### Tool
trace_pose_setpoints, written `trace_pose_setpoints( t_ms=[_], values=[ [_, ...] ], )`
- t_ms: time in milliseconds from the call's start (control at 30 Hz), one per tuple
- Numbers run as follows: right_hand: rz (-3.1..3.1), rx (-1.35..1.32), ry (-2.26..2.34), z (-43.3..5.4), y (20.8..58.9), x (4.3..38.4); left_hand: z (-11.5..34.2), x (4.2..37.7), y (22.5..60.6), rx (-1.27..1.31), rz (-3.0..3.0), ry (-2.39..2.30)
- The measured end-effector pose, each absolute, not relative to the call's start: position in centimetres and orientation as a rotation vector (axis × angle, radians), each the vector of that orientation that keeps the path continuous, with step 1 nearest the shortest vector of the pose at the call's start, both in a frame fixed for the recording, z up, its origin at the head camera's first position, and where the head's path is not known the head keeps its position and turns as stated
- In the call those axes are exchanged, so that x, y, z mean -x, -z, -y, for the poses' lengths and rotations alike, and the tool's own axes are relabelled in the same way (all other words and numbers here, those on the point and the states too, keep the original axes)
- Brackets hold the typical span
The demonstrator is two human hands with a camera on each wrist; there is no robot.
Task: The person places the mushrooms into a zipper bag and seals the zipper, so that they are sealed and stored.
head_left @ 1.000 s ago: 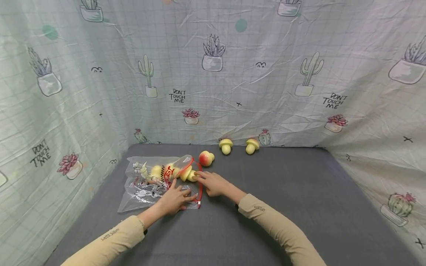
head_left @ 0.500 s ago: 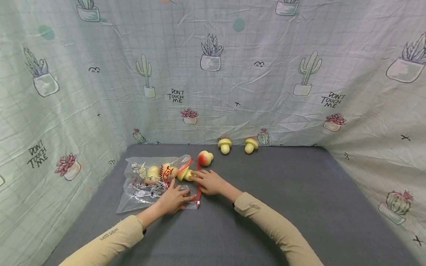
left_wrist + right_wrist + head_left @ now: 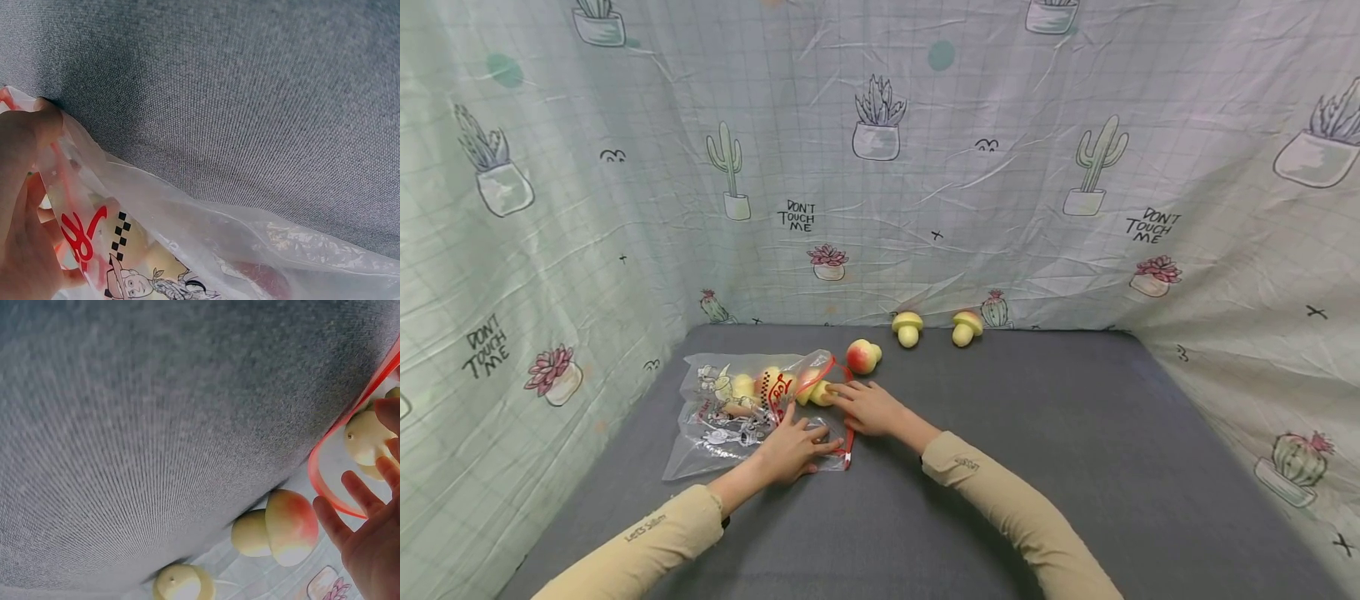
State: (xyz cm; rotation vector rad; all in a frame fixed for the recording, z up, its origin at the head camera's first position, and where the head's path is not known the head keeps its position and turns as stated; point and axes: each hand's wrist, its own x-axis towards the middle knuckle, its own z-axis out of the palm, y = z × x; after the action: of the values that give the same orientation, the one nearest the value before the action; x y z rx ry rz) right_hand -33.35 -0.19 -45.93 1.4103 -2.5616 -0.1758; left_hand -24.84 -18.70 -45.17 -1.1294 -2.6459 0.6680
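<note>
My left hand (image 3: 792,448) lies on the mouth of a clear, thin plastic bag printed with red lettering and black cartoon figures (image 3: 700,446), on the dark grey cloth-covered table (image 3: 1037,467). Its fingers are spread apart along the film; whether they also pinch it, I cannot tell. The fingers of my right hand (image 3: 874,408) are fanned wide too, their tips at the stem end of a pale yellow, mushroom-shaped piece with a red-blushed cap (image 3: 820,394). I see no grip around it. That piece lies on its side just within the bag's red edging (image 3: 312,465), with more yellow pieces (image 3: 742,386) deeper inside, blurred by the film.

Just outside the mouth lies a loose mushroom-shaped piece, its red cap facing me (image 3: 862,357); two more yellow mushroom-shaped pieces (image 3: 907,331) (image 3: 966,329) lie farther back, near the curtain (image 3: 1037,275).

I judge these pieces light and firm, perhaps foam or hollow plastic, smooth and apt to roll on their rounded caps. The stem gives my fingertips the surest hold, or the narrow waist beneath the cap. The bag seems limp and slippery, quick to collapse, so its red edging is the place to take it.
</note>
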Motion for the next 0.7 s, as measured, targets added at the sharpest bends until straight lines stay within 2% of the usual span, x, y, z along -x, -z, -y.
trace_pose_setpoints(
  t_ms=[700],
  values=[
    [2.492, -1.392, 0.337, 1.00, 46.52, 33.68, 18.81, 24.88, 45.44, 1.113, 2.638, -0.681]
  ],
)
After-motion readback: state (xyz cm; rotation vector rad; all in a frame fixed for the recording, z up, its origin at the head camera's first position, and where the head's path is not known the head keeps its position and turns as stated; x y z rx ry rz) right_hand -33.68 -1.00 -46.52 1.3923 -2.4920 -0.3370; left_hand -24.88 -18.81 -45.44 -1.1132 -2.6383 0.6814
